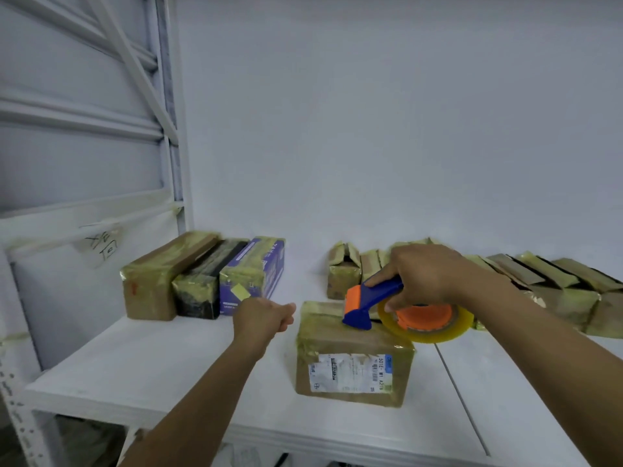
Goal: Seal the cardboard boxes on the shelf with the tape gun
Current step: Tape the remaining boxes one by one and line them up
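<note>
right grip holds tape gun | on box top | left grip curled

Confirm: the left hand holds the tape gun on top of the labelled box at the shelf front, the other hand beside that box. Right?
Not quite. In the head view the right hand grips the tape gun on top of the labelled box; the left hand is the one beside that box.

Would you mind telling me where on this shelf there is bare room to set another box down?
The widest bare patch is the front left of the shelf, bordered by the three back-left boxes and the labelled box. A narrower gap lies behind, between the purple box and the right-hand row, which is crowded.
</note>
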